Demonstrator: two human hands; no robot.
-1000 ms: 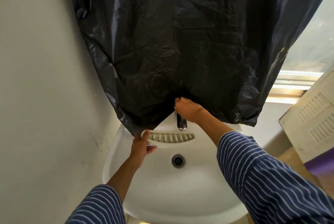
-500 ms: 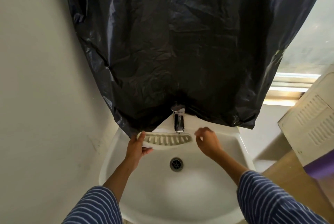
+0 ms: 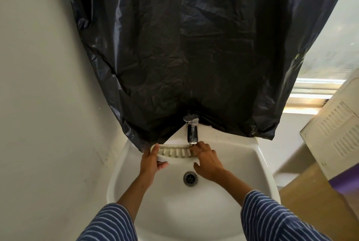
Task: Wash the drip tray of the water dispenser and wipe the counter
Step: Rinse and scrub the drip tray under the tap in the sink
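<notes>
Rinsing is begun: the right hand [image 3: 206, 160] has been moved from the tap [image 3: 192, 131] onto the drip tray [image 3: 173, 152], fingers laid flat.

The tray's other end is gripped by the left hand [image 3: 151, 160] over the white sink [image 3: 258, 165]; a black plastic sheet [image 3: 194, 46] hangs just beyond both hands.

One tray [image 3: 174, 152], slotted, far in the one sink [image 3: 258, 165]. One tap [image 3: 192, 133] at the far rim and one drain [image 3: 190, 178] in the middle. Two hands: the left hand [image 3: 150, 161] and the right hand [image 3: 207, 160], with two striped sleeves near. One black bag [image 3: 194, 46] hangs beyond. One window [image 3: 334, 42] at far right, and one white vented panel [image 3: 334, 124] at right.
</notes>
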